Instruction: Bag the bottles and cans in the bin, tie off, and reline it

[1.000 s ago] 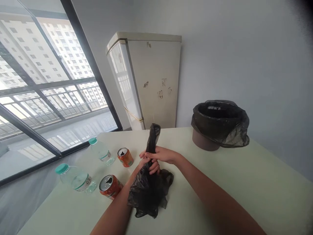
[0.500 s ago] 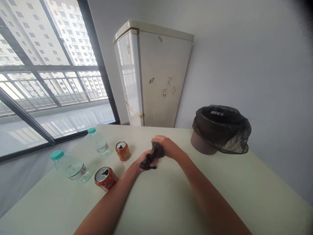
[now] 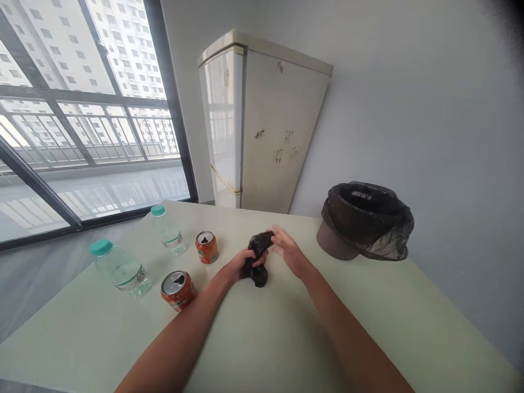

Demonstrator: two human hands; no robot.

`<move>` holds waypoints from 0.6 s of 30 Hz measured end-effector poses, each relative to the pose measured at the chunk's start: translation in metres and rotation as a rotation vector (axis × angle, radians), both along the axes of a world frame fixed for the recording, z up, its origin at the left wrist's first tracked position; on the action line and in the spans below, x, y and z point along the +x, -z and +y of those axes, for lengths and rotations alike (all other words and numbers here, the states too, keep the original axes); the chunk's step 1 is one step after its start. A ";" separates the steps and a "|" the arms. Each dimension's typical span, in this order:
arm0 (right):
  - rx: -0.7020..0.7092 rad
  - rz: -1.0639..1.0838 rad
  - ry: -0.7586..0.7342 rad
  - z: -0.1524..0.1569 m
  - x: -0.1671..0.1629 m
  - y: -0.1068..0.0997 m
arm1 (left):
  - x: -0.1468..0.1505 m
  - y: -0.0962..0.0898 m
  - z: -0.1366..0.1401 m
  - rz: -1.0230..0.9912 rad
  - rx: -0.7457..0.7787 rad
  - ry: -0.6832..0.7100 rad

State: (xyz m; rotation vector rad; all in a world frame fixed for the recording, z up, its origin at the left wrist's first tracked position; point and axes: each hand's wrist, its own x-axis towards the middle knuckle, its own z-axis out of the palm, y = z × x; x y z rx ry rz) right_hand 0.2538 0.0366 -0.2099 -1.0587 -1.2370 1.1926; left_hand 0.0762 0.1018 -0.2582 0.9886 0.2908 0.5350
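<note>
My left hand [image 3: 239,263] is closed around the middle of a crumpled black plastic bag [image 3: 258,275], which bulges out above and below the fingers. Just to the right, my right hand [image 3: 287,250] has its fingers stretched out beside the upper end of the bag; they are blurred, and whether they touch it is unclear. Close to my left forearm stands an open orange drink can [image 3: 179,292], with a second orange can [image 3: 207,248] behind it.
Two clear plastic bottles with green caps, a nearer bottle [image 3: 123,270] and a farther bottle [image 3: 167,232], stand at the left of the pale table [image 3: 262,338]. A bin [image 3: 338,240] lined with a black bag stands at the right. Behind the table is a fridge [image 3: 282,125].
My right hand has come off the bag's upper part and moved slightly right, its fingers now spread. The bag stays in my left hand. The view has shifted slightly.
</note>
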 end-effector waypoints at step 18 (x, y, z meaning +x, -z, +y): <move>0.070 0.450 0.252 -0.016 -0.025 0.051 | -0.001 0.003 -0.012 0.129 0.170 0.407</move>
